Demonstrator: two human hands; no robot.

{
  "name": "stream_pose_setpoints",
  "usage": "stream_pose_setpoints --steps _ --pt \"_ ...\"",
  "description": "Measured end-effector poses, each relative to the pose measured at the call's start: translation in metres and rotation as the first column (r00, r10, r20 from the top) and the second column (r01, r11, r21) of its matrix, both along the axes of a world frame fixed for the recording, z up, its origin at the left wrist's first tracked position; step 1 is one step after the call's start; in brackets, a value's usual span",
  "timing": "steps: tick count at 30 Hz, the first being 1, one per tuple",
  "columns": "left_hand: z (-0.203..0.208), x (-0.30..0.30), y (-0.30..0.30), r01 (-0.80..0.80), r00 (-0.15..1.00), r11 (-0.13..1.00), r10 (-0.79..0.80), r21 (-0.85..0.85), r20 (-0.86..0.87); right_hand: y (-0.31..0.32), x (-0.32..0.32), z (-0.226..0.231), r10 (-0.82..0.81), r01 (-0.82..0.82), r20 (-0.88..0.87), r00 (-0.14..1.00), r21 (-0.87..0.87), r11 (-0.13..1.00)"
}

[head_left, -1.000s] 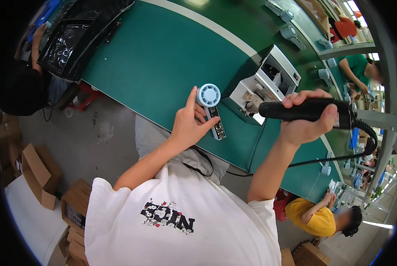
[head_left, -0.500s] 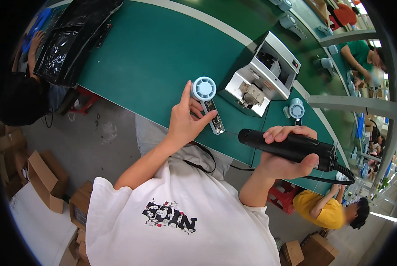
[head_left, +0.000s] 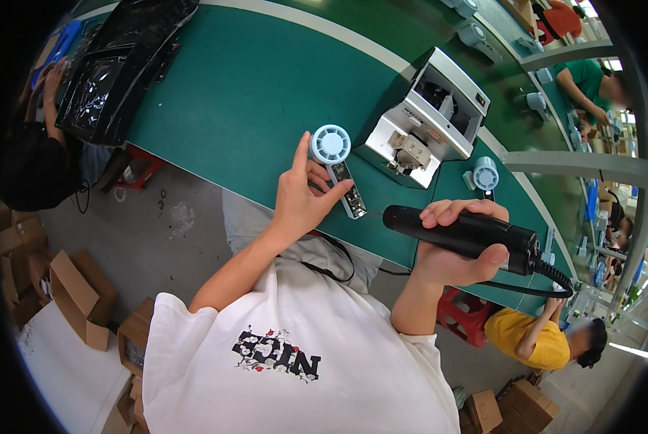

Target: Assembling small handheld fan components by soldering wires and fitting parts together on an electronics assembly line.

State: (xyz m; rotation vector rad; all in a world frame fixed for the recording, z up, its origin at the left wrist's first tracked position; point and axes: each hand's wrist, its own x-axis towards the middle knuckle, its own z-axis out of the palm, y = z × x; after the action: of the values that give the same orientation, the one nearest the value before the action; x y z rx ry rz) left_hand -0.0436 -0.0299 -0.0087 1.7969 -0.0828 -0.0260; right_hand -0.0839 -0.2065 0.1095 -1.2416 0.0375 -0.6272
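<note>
My left hand (head_left: 301, 197) grips a light blue handheld fan (head_left: 330, 145) at the table edge. The fan's round grille faces up, and its handle is uncovered, with a circuit board and small parts showing inside. My index finger lies along the fan head while my thumb presses on the handle. In my right hand (head_left: 458, 266) is a black corded electric screwdriver (head_left: 450, 234), held sideways with the fingers wrapped round its body. Its thin bit points left at the bottom end of the fan handle; whether it touches cannot be made out.
A silver and black screw feeder (head_left: 434, 119) stands beyond the fan on the green table (head_left: 244, 79). Right of it lies another blue fan (head_left: 484, 173). A black plastic-wrapped bundle (head_left: 96, 94) covers the far left. Cardboard boxes (head_left: 78, 296) sit on the floor; co-workers sit nearby.
The screwdriver in my right hand has moved slightly left, its bit nearer the end of the fan handle. My left hand and the fan have hardly moved.
</note>
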Motion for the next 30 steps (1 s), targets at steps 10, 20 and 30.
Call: stream_pose_setpoints --steps 10,20,30 --pt "0.001 0.0 0.0 -0.006 1.0 1.0 0.006 -0.009 -0.009 0.006 0.006 -0.012 -0.005 0.007 0.03 1.0 -0.073 0.997" --pt "0.001 0.0 -0.001 -0.001 1.0 1.0 0.001 -0.008 0.001 0.003 0.004 -0.011 0.128 -0.125 0.048 0.991 -0.07 0.99" --pt "0.003 -0.001 0.0 0.011 1.0 1.0 -0.011 -0.014 -0.027 -0.024 0.067 0.047 -0.014 0.012 0.149 0.989 0.014 1.0"
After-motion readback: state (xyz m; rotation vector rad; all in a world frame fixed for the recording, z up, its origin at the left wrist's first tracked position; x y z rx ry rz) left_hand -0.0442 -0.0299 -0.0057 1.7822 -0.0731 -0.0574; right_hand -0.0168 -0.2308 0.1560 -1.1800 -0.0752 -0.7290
